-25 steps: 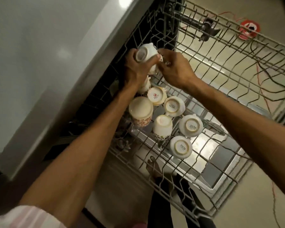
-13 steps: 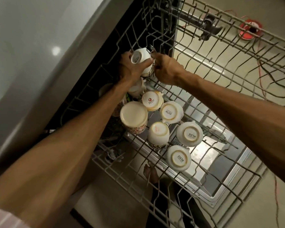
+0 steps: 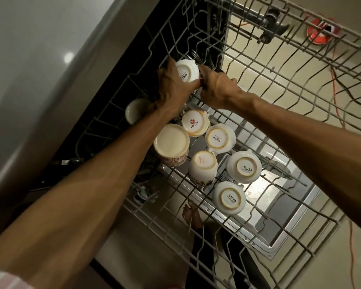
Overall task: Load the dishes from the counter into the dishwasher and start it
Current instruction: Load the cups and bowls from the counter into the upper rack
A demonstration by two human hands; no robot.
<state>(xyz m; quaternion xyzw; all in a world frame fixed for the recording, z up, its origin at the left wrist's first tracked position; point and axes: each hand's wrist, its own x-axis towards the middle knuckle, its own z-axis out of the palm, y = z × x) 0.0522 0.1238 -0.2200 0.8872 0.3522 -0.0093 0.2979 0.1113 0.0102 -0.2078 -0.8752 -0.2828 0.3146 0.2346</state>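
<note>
My left hand (image 3: 171, 86) grips an upside-down white cup (image 3: 187, 70) at the far left corner of the pulled-out upper wire rack (image 3: 279, 65). My right hand (image 3: 217, 88) is curled against the cup's right side, seemingly round its handle, which is hidden. Nearer me in the rack stand several cups bottom-up: a patterned mug (image 3: 171, 144), a cup with a red logo (image 3: 195, 123), and white cups (image 3: 244, 166) marked on their bases. Another cup (image 3: 134, 110) sits partly behind my left wrist.
The right half of the rack holds only bare tines. The open dishwasher door (image 3: 290, 215) lies below the rack. A grey counter front (image 3: 50, 80) runs along the left. An orange cable reel (image 3: 321, 34) and its cords lie on the floor. My bare foot (image 3: 192, 213) shows beneath.
Both hands with the white cup have moved a little farther back and down toward the rack's far left corner. The cup's base has turned more toward me.
</note>
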